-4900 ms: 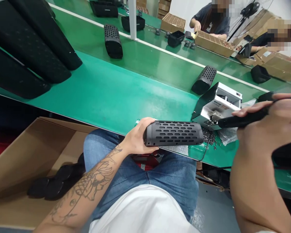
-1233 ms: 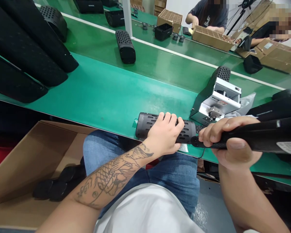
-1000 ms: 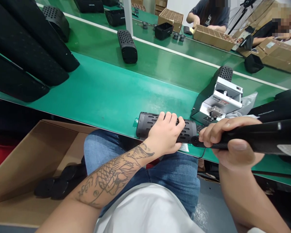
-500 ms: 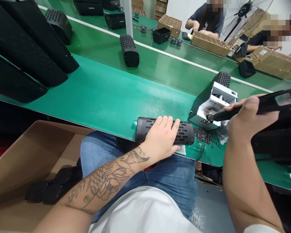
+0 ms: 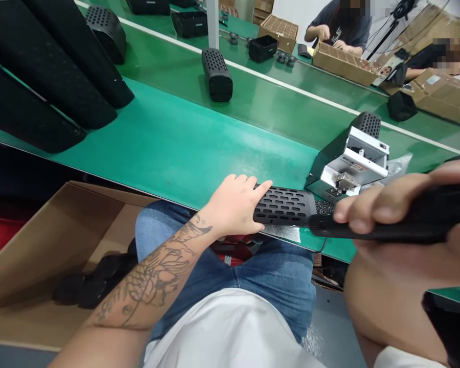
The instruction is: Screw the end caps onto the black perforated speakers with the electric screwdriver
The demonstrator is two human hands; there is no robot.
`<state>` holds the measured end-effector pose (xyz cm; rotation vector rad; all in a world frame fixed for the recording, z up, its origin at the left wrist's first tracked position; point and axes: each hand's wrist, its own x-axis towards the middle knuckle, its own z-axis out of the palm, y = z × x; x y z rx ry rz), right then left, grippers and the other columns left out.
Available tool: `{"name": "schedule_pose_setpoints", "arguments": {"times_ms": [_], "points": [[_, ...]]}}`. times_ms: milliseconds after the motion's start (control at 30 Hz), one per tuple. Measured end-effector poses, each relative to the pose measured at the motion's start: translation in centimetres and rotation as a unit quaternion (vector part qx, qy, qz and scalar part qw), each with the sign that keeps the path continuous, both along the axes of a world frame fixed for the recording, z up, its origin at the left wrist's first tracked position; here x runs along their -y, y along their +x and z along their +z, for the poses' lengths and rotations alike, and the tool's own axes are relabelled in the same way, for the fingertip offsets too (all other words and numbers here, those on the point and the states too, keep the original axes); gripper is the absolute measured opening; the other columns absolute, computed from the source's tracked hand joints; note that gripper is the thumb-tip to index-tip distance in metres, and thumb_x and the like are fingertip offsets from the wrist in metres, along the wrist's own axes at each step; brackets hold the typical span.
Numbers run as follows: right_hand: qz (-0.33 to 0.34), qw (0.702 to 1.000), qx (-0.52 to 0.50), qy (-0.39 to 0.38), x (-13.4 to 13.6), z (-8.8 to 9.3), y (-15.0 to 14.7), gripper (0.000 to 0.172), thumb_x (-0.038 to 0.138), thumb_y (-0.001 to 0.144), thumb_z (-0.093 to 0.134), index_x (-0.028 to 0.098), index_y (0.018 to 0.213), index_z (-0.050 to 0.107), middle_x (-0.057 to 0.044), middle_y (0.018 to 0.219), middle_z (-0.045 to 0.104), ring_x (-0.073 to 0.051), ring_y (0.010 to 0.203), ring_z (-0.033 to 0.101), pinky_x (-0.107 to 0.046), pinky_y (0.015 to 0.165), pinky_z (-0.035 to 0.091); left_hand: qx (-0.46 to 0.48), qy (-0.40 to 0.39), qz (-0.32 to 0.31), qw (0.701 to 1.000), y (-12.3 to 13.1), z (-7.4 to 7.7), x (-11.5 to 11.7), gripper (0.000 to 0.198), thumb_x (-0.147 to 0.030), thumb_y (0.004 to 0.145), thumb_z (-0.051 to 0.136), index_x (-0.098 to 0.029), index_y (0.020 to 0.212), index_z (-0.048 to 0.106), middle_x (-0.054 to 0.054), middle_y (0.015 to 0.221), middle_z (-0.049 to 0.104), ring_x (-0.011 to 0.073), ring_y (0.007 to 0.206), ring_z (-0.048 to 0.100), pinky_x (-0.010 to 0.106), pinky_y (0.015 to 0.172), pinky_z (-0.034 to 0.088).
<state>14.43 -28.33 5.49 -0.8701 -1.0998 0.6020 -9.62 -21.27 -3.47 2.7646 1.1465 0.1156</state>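
My left hand (image 5: 235,207) is wrapped over the left end of a black speaker housing (image 5: 285,206) with slotted holes, lying on its side at the bench's front edge. In my right hand (image 5: 402,214) is a black electric screwdriver (image 5: 425,212), fingers closed around it. Its tip end points left at the right end of the housing; whether it touches there I cannot tell. Behind it stands a silver screw feeder (image 5: 362,158), with a pile of small screws (image 5: 324,207) in front, partly hidden by the screwdriver.
Tall black panels (image 5: 53,66) stand at the left. More speaker housings, one with a perforated top (image 5: 217,74), sit along the green conveyor (image 5: 268,112). An open cardboard box (image 5: 42,245) with black parts is at my left. Across the line, a person (image 5: 341,30) works at a carton.
My right hand has drawn the screwdriver away from the screw feeder, toward me and down to the housing's right end. My left hand has shifted left to the housing's left end.
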Motion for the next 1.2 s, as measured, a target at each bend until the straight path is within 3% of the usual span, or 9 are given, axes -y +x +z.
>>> {"name": "schedule_pose_setpoints", "arguments": {"times_ms": [100, 267, 500, 633, 800, 1067, 1200], "points": [[0.087, 0.996, 0.007, 0.021, 0.0, -1.4, -3.4, 0.04, 0.061, 0.087, 0.103, 0.03, 0.106, 0.085, 0.003, 0.066, 0.074, -0.021, 0.045, 0.065, -0.041, 0.05, 0.065, 0.002, -0.005, 0.003, 1.0, 0.1, 0.0, 0.1, 0.103, -0.065, 0.091, 0.088, -0.017, 0.176, 0.057, 0.02, 0.142, 0.077, 0.0406, 0.126, 0.074, 0.048, 0.105, 0.048], [0.061, 0.997, 0.012, 0.033, -1.1, -3.2, -5.6, 0.038, 0.058, 0.087, 0.102, 0.028, 0.104, 0.086, 0.003, 0.065, 0.072, -0.021, 0.045, 0.063, -0.04, 0.045, 0.06, 0.01, -0.001, 0.003, 1.0, 0.1, 0.1, 0.2, 0.102, -0.064, 0.09, 0.089, -0.016, 0.174, 0.057, 0.02, 0.143, 0.077, 0.0406, 0.126, 0.073, 0.047, 0.102, 0.047], [0.105, 0.993, 0.043, 0.01, -1.3, -3.6, -5.6, 0.032, 0.052, 0.091, 0.1, 0.028, 0.099, 0.08, 0.003, 0.069, 0.073, -0.021, 0.048, 0.065, -0.04, 0.047, 0.062, 0.012, -0.012, 0.003, 1.0, 0.1, 0.5, 0.3, 0.1, -0.063, 0.09, 0.089, -0.016, 0.173, 0.058, 0.02, 0.144, 0.077, 0.0411, 0.126, 0.073, 0.046, 0.1, 0.046], [0.161, 0.985, 0.055, 0.025, -1.8, -4.0, -5.3, 0.022, 0.043, 0.097, 0.098, 0.029, 0.104, 0.083, 0.003, 0.072, 0.074, -0.02, 0.048, 0.066, -0.04, 0.048, 0.063, 0.01, -0.016, 0.005, 1.0, 0.1, 0.5, 0.4, 0.097, -0.061, 0.092, 0.087, -0.015, 0.173, 0.059, 0.021, 0.144, 0.077, 0.042, 0.128, 0.073, 0.047, 0.101, 0.046], [0.236, 0.968, 0.064, 0.046, -2.2, -4.3, -4.9, 0.021, 0.037, 0.098, 0.099, 0.026, 0.109, 0.084, 0.002, 0.074, 0.075, -0.019, 0.052, 0.068, -0.038, 0.055, 0.065, 0.004, -0.026, 0.002, 1.0, 0.2, 0.6, 0.3, 0.099, -0.062, 0.092, 0.085, -0.015, 0.175, 0.057, 0.022, 0.146, 0.076, 0.0448, 0.13, 0.072, 0.051, 0.101, 0.047], [0.27, 0.957, 0.1, 0.027, -2.3, -4.9, -4.4, 0.016, 0.036, 0.101, 0.094, 0.028, 0.112, 0.085, 0.002, 0.077, 0.078, -0.021, 0.054, 0.07, -0.041, 0.057, 0.065, 0.017, -0.017, 0.004, 1.0, 0.3, 0.3, 0.3, 0.099, -0.061, 0.089, 0.088, -0.014, 0.171, 0.06, 0.022, 0.141, 0.077, 0.0452, 0.125, 0.072, 0.051, 0.1, 0.048], [0.254, 0.962, 0.094, 0.022, -2.0, -4.3, -4.3, 0.025, 0.041, 0.099, 0.096, 0.028, 0.12, 0.088, 0.002, 0.076, 0.078, -0.022, 0.055, 0.072, -0.041, 0.054, 0.064, 0.023, -0.009, 0.003, 1.0, 0.2, -0.1, 0.3, 0.095, -0.061, 0.088, 0.089, -0.014, 0.166, 0.064, 0.022, 0.139, 0.077, 0.0447, 0.125, 0.072, 0.051, 0.101, 0.049]]}}
